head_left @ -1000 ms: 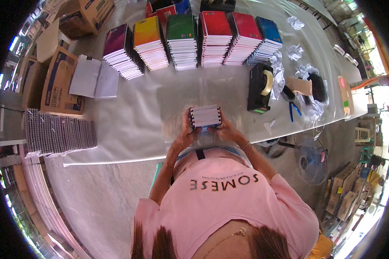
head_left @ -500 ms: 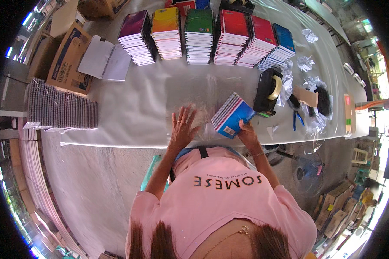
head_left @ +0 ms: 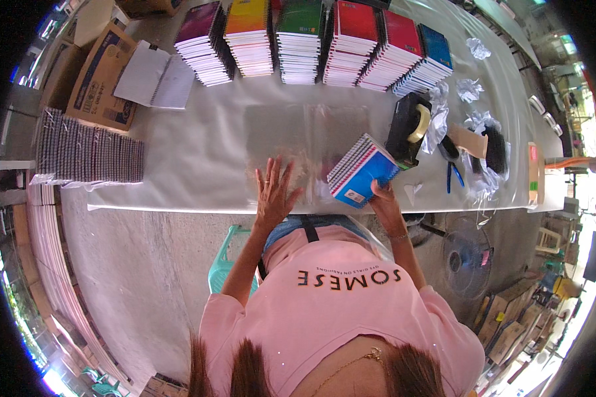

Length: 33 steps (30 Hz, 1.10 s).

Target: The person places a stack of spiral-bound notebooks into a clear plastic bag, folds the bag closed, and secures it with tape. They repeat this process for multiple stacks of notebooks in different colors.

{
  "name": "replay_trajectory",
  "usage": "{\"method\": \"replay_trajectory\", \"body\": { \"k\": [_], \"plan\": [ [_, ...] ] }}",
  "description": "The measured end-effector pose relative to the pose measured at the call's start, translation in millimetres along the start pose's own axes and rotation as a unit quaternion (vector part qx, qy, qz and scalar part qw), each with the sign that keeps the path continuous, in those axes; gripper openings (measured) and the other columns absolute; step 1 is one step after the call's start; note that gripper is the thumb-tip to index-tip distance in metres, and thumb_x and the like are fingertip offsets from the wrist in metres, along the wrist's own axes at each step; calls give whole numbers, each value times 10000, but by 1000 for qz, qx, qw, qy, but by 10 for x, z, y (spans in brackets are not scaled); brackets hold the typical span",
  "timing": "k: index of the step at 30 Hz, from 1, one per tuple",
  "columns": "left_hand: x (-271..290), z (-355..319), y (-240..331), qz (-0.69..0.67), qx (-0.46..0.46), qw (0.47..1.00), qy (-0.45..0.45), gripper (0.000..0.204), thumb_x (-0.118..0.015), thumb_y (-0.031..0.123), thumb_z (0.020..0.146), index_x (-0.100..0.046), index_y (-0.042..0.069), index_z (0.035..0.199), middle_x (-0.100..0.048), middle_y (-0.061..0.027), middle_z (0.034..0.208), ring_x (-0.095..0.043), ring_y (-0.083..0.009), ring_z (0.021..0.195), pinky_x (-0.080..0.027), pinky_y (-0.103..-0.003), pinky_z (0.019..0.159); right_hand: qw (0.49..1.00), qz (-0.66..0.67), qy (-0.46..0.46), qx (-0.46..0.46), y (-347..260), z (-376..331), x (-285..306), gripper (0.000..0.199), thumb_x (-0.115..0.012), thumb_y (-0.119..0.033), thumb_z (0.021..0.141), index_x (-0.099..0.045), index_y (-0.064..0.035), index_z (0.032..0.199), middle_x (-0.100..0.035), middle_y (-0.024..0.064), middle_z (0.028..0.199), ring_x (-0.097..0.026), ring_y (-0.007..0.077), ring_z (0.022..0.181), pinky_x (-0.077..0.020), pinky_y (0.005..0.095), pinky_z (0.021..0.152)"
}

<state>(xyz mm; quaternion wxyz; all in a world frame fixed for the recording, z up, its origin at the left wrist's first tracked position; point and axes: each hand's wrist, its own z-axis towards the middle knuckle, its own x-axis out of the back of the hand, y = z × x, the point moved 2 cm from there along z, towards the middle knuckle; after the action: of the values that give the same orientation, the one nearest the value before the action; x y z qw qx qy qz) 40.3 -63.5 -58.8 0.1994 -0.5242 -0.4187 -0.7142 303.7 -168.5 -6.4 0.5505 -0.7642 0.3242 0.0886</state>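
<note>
**We Saw the Notebook Bundle (head_left: pixel 362 173) Held by the Right Hand (head_left: pixel 385 200) Alone**

We saw the right hand gripping the bundle by its near right edge, thumb laid over the blue top cover. The spiral notebooks were fanned, their bindings stepped toward the far left. A second earlier, we had seen both hands holding them together, page edges up, at the table's near side. The left hand (head_left: pixel 275 196) had since let go; we found it holding nothing, fingers spread over the clear plastic sheet (head_left: pixel 276 129). Half a second earlier both hands were posed much the same. We could not tell whether the bundle touched the table (head_left: pixel 198 155).

Just beyond the bundle, to the right, stood the black tape dispenser (head_left: pixel 400 132), with crumpled silvery wrap (head_left: pixel 436 126) beside it and the blue-handled tool (head_left: pixel 454 177) farther right. To the left lay the open notebook (head_left: pixel 153 79), leaning by the cardboard box (head_left: pixel 100 86), and nearer us the wrapped notebook row (head_left: pixel 89 151). On the far side, six notebook stacks (head_left: pixel 301 56) sat higher in our view than a second before.
</note>
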Motion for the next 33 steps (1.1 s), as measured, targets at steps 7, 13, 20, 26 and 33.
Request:
{"method": "replay_trajectory", "body": {
  "k": [7, 13, 20, 26, 33],
  "plan": [
    [484, 418, 433, -488, 4, 873, -4, 854, -559, 596, 874, -260, 120, 1517, -214, -211, 1552, -124, -381, 1459, -80, -599, 1147, 976, -211, -14, 47, 74, 201, -415, 732, -735, -268, 843, -358, -40, 1428, -493, 108, 1361, -475, 221, 1225, -340, 355, 1061],
    [167, 306, -80, -16, 24, 1000, 3, 879, -604, 648, 808, -323, 182, 1498, -235, -134, 1567, -141, -345, 1465, -43, -655, 1129, 973, -215, -6, 86, 108, 275, -525, 724, -732, -261, 846, -361, -49, 1430, -515, 101, 1327, -481, 212, 1208, -347, 348, 1051],
    [389, -73, -112, -26, -90, 994, -59, 721, -728, 532, 744, -510, 264, 1377, -423, -72, 1446, -240, -286, 1437, -5, -673, 1136, 978, -177, 47, 104, 60, 231, -205, 602, -725, -239, 849, -439, -70, 1352, -543, 71, 1250, -495, 192, 1157, -373, 358, 1016],
    [232, -190, -396, -21, -97, 994, -33, 593, -652, 520, 825, -530, 296, 1360, -453, -52, 1427, -266, -319, 1423, -1, -701, 1114, 984, -119, 46, 121, -39, 218, -263, 546, -721, -187, 843, -470, -77, 1315, -554, 55, 1216, -518, 188, 1109, -393, 352, 995],
    [79, -236, -473, 14, -89, 995, -41, 537, -656, 513, 825, -588, 278, 1303, -494, -79, 1389, -338, -285, 1391, -22, -683, 1123, 974, -198, 47, 99, 46, 337, -276, 642, -731, -216, 837, -413, -81, 1379, -549, 67, 1245, -515, 194, 1124, -421, 354, 965]
  ]
}}
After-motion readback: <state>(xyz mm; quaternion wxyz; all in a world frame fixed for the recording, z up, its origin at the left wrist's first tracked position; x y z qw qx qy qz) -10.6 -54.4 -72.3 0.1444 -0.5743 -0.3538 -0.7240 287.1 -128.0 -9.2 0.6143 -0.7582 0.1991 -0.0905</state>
